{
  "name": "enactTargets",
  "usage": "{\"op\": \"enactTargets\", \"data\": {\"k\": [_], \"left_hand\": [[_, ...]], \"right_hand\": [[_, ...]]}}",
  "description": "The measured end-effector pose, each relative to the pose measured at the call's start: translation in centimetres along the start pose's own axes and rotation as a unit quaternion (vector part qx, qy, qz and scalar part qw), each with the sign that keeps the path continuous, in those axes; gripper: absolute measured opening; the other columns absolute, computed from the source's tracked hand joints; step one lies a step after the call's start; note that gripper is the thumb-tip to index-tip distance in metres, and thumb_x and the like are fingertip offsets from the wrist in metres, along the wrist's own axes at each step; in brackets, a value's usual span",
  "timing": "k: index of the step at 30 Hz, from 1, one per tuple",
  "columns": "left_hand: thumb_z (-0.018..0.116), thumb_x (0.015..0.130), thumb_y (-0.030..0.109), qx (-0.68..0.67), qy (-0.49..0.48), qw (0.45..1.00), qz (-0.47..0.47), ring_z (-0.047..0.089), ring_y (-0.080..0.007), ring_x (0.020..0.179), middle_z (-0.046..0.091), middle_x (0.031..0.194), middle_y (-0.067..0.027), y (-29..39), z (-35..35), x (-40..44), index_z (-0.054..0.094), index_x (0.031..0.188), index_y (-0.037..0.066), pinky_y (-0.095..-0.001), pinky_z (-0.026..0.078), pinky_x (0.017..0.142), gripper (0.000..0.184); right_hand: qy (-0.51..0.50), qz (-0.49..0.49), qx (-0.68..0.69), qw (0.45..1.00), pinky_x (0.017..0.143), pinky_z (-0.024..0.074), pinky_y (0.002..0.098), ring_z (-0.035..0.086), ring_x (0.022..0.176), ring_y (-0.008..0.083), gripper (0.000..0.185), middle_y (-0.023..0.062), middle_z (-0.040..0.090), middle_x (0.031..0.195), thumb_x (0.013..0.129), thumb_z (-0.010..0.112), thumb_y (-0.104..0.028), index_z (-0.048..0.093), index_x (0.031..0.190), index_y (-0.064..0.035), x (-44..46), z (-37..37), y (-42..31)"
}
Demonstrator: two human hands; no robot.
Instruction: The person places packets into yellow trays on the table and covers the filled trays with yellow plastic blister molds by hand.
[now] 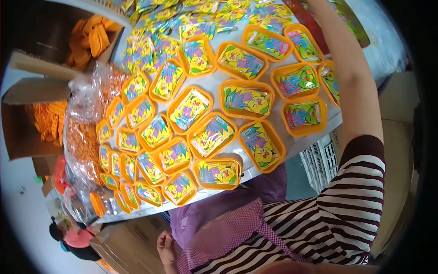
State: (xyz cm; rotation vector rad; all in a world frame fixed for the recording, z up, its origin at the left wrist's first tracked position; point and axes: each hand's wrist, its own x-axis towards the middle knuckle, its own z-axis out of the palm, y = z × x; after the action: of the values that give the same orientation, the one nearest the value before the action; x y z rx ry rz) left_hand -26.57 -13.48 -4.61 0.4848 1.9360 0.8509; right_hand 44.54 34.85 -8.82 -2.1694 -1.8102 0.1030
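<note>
My left hand (pixel 166 245) hangs low beside the purple apron (pixel 212 228), below the table edge. Its fingers are loosely curled, and nothing shows in them. My right arm (pixel 353 77) reaches across the table's right side to the top edge of the picture, where the hand is cut off. Under and beside that forearm stand orange plastic trays, among them one tray (pixel 325 119) with a green-and-pink packet (pixel 303 114) in it. Many similar trays cover the table, each with a bright cartoon packet; most packets are yellow, like one packet (pixel 260 145) near the front edge.
A heap of loose packets (pixel 153 48) covers the table's far side. Clear bags of small orange pieces (pixel 82 146) stand at the left, near cardboard boxes (pixel 43 91) of orange parts. Another person (pixel 77 239) is at lower left. A white crate (pixel 319 162) sits below the table.
</note>
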Motion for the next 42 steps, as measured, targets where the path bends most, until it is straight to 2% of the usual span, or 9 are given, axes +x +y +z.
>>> {"op": "enactTargets", "data": {"k": [6,13,17,21,23,26,30,37,42], "left_hand": [[0.063,0.084,0.011,-0.105,-0.015,0.993,0.051,0.058,-0.0145,0.078,0.063,0.088,-0.0066,0.0,1.2,-0.2,0.057,0.101,0.002,-0.0275,0.047,0.072,0.020],[0.060,0.086,0.012,-0.105,0.032,0.980,0.164,0.059,-0.0150,0.079,0.061,0.088,-0.0044,3.3,0.0,1.1,0.057,0.102,0.006,-0.0327,0.050,0.074,0.018],[0.060,0.085,0.010,-0.156,0.021,0.969,0.193,0.058,-0.0154,0.076,0.061,0.087,-0.0076,6.0,1.1,1.8,0.057,0.103,0.004,-0.0305,0.049,0.076,0.019],[0.061,0.085,0.010,-0.145,-0.020,0.961,0.234,0.059,-0.0172,0.078,0.062,0.089,-0.0092,8.2,3.1,2.2,0.056,0.103,0.003,-0.0322,0.049,0.075,0.020],[0.060,0.085,0.011,-0.094,-0.030,0.966,0.240,0.058,-0.0172,0.078,0.061,0.087,-0.0084,8.4,4.2,1.9,0.056,0.103,0.003,-0.0317,0.049,0.075,0.020],[0.061,0.085,0.013,-0.068,-0.044,0.970,0.230,0.058,-0.0181,0.078,0.060,0.087,-0.0087,7.8,4.4,2.2,0.055,0.103,0.003,-0.0320,0.048,0.075,0.021],[0.060,0.085,0.012,-0.074,-0.052,0.971,0.223,0.059,-0.0190,0.078,0.061,0.087,-0.0096,7.3,4.5,2.5,0.056,0.101,0.003,-0.0338,0.049,0.076,0.019],[0.059,0.086,0.010,-0.065,-0.086,0.964,0.242,0.059,-0.0195,0.079,0.061,0.088,-0.0102,7.6,4.1,3.1,0.055,0.100,0.002,-0.0338,0.048,0.077,0.017],[0.058,0.085,0.010,-0.104,-0.123,0.947,0.280,0.059,-0.0227,0.085,0.060,0.095,-0.0161,8.2,4.5,4.2,0.053,0.102,-0.002,-0.0365,0.046,0.081,0.022]], "right_hand": [[0.017,-0.087,-0.053,0.995,0.091,0.0405,0.0397,0.052,0.109,0.0341,0.048,0.0188,0.054,0.119,0.079,0.060,-0.016,0.049,0.126,-0.0153,-3.1,-3.5,-2.5],[-0.147,0.010,-0.134,0.980,0.086,0.0441,0.0399,0.057,0.101,0.0303,0.046,0.0151,0.060,0.108,0.069,0.062,-0.011,0.057,0.114,-0.0122,-4.2,-5.9,-1.6],[-0.163,-0.011,-0.085,0.983,0.090,0.0432,0.0407,0.056,0.104,0.0307,0.049,0.0173,0.059,0.110,0.069,0.063,-0.018,0.056,0.117,-0.0110,-8.4,-13.5,-14.9],[-0.084,-0.116,0.019,0.990,0.099,0.0365,0.0419,0.043,0.119,0.0343,0.063,0.0185,0.046,0.129,0.070,0.063,-0.022,0.043,0.129,-0.0104,-5.7,-7.2,-19.8],[-0.031,-0.228,-0.064,0.971,0.099,0.0362,0.0442,0.039,0.122,0.0385,0.068,0.0192,0.038,0.135,0.072,0.062,-0.022,0.036,0.134,-0.0145,-3.2,-0.8,-20.8],[-0.051,-0.161,-0.094,0.981,0.095,0.0385,0.0457,0.041,0.118,0.0382,0.062,0.0193,0.040,0.131,0.074,0.061,-0.021,0.040,0.132,-0.0164,-3.8,0.4,-24.1],[0.089,-0.197,-0.139,0.966,0.081,0.0447,0.0453,0.053,0.100,0.0348,0.042,0.0170,0.052,0.111,0.075,0.061,-0.015,0.051,0.116,-0.0125,-2.0,4.0,-24.1],[0.104,-0.266,-0.037,0.957,0.075,0.0464,0.0446,0.059,0.084,0.0372,0.029,0.0205,0.061,0.086,0.073,0.060,-0.009,0.059,0.101,-0.0054,0.1,3.1,-22.1],[0.058,-0.083,0.154,0.983,0.060,0.0456,0.0377,0.057,0.066,0.0245,0.018,0.0130,0.060,0.071,0.077,0.057,-0.005,0.060,0.095,-0.0028,-1.7,-1.7,-22.5]]}}
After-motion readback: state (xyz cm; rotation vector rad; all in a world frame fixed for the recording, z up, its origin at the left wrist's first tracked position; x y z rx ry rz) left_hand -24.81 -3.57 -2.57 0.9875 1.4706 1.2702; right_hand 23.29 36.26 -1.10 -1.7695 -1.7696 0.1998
